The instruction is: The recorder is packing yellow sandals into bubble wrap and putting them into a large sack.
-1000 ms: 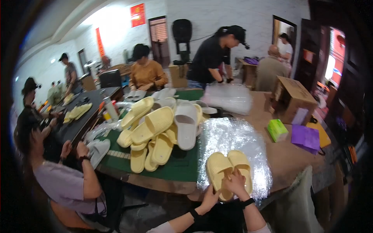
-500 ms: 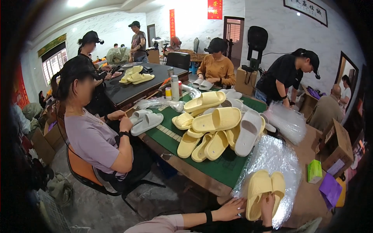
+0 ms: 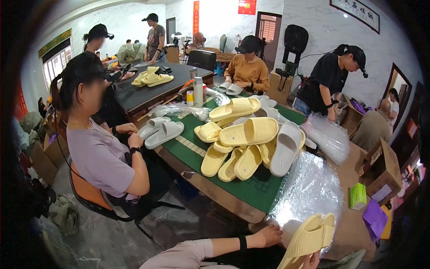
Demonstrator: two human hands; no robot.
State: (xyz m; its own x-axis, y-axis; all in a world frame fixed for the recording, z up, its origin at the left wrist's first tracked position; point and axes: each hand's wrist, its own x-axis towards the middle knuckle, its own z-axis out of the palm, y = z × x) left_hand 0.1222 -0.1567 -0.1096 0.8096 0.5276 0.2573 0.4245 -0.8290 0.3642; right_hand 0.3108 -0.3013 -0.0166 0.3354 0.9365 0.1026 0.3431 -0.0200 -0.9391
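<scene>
At the lower right, a pair of pale yellow slide slippers (image 3: 306, 237) stands tilted, one against the other. My right hand (image 3: 311, 260) grips the pair from below; only some fingers show, the rest hidden behind the slippers. Left of them, my left hand (image 3: 268, 235) is closed, its fingers curled at the near edge of a stack of clear plastic bags (image 3: 309, 186). Whatever those fingers hold, if anything, is hidden. Beyond the bags lies a heap of yellow slippers (image 3: 248, 132), with a grey slipper (image 3: 287, 148) leaning on its right side.
A green mat (image 3: 262, 190) covers part of the table. To the right are a cardboard box (image 3: 380, 172), a small green box (image 3: 358, 196) and a purple bag (image 3: 375, 219). A seated person (image 3: 101, 152) is close on the left, beside grey slippers (image 3: 165, 134). Other people work around the tables.
The yellow pair has tipped over to the right and come lower and nearer in my right hand. My left hand has drawn away from the slippers, its fingers now curled.
</scene>
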